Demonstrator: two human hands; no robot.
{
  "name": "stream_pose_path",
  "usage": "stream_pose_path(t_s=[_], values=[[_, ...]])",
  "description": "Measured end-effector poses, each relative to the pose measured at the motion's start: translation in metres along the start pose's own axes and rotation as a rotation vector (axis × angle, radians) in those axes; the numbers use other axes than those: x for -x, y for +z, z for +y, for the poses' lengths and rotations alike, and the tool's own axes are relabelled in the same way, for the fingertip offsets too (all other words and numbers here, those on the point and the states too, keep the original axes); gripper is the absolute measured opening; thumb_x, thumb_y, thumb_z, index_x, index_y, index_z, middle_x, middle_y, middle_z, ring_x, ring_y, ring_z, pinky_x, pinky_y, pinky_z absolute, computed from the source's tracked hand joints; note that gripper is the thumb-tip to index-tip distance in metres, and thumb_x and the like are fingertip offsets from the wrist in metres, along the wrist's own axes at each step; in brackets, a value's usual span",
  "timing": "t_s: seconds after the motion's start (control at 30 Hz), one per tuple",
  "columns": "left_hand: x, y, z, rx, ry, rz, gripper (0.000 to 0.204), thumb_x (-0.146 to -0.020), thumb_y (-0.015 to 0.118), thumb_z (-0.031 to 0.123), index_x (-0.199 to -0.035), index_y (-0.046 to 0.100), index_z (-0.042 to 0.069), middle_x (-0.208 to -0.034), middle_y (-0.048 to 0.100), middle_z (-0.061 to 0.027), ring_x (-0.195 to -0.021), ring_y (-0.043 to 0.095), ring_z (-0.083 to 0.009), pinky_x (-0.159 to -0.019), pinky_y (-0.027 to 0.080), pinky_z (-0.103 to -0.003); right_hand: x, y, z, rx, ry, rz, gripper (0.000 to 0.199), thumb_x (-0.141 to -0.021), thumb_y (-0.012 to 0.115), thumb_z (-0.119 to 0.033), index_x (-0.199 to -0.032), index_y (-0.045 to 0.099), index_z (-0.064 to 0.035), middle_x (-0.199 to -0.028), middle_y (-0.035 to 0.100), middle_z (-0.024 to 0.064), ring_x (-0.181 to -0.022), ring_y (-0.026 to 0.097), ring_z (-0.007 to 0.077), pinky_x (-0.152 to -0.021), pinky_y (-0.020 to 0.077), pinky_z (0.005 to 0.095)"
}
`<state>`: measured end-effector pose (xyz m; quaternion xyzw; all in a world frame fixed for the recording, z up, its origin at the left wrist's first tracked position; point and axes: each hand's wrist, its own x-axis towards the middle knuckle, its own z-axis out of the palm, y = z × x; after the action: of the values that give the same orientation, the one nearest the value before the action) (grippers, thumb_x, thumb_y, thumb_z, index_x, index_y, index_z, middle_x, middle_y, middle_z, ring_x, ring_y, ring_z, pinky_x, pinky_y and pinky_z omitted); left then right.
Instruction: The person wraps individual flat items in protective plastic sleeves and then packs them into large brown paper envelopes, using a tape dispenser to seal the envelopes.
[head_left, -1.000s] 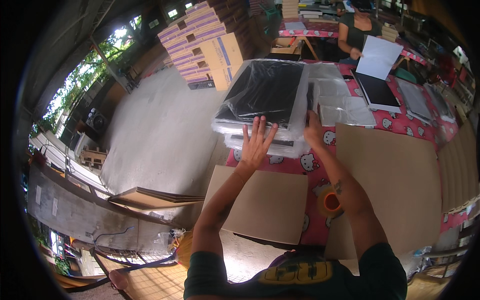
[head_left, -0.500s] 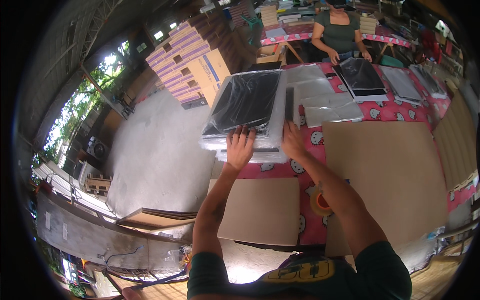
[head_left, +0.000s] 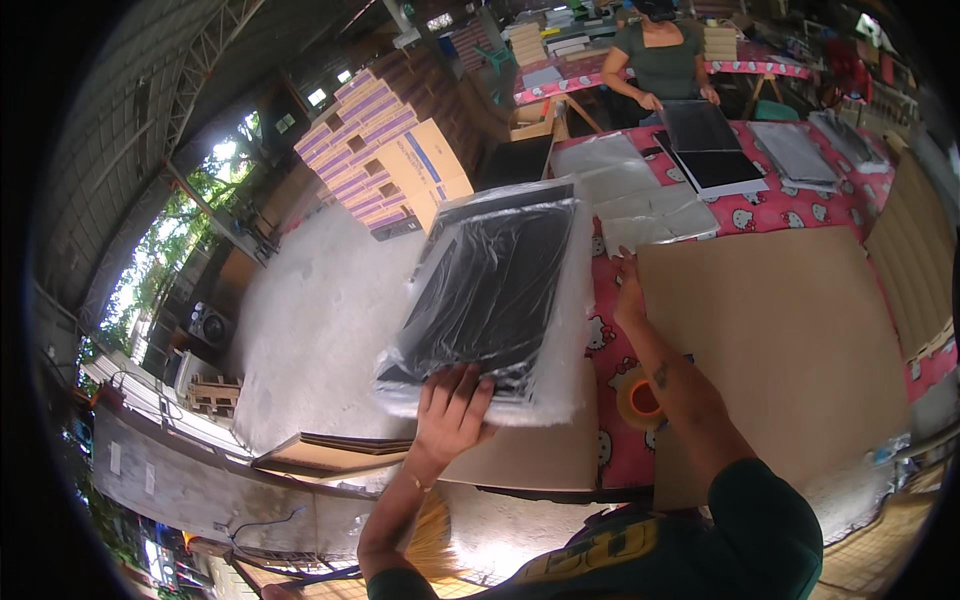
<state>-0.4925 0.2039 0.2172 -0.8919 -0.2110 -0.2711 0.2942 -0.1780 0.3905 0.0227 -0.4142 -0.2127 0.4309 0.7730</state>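
The left hand [head_left: 453, 415] is bent over the near edge of a black panel [head_left: 490, 290], its fingers close together on top and the thumb showing at the right, pressed against the edge, with the forearm rising from the near left. The right hand [head_left: 628, 290] is off the panel, its fingers loosely apart and slightly bent, just beside the left edge of a large cardboard sheet [head_left: 770, 340]; whether the fingertips touch that sheet I cannot tell. The right forearm crosses over the sheet, close to a tape roll [head_left: 627, 403] with an orange core. Yellow lettering runs across the wearer's dark green shirt [head_left: 690, 545], and at the far left a brown carton [head_left: 425, 170] bears a blue stripe and small print, in front of piled boxes [head_left: 350, 150] with purple bands. The panel lies left of the right hand, at the left side of the pink patterned tablecloth [head_left: 612, 445], its near part overlapping a smaller cardboard sheet [head_left: 545, 455]. It is a flat rectangle in clear, wrinkled plastic, which catches whitish glare and stands out in a cloudy margin along the right and near edges.
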Motion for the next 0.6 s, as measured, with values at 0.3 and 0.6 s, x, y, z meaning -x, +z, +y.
stream_pose_path(t_s=[0.3, 0.6], values=[[-0.046, -0.115, 0.025, 0.326, -0.67, 0.011, 0.081, -0.061, 0.082, 0.038, -0.124, 0.056, -0.008, -0.106, 0.06, -0.0243, -0.096, 0.06, -0.0318, -0.084, 0.049, -0.044, 0.036, 0.035, -0.048, -0.822, 0.247, -0.466, 0.063, -0.093, 0.05, -0.06, -0.123, 0.06, -0.0048, -0.12, 0.062, 0.0121, -0.115, 0.057, 0.0271, -0.104, 0.042, 0.0442], [-0.044, -0.201, 0.078, 0.5, -0.677, 0.287, 0.092, -0.071, 0.072, 0.037, -0.142, 0.034, -0.008, -0.13, 0.048, -0.0195, -0.118, 0.049, -0.0301, -0.097, 0.041, -0.039, 0.062, 0.043, -0.224, -0.593, 0.104, -0.393, 0.04, -0.091, 0.064, -0.042, -0.105, 0.066, -0.005, -0.102, 0.068, 0.0073, -0.097, 0.063, 0.0192, -0.087, 0.0492, 0.0332]])
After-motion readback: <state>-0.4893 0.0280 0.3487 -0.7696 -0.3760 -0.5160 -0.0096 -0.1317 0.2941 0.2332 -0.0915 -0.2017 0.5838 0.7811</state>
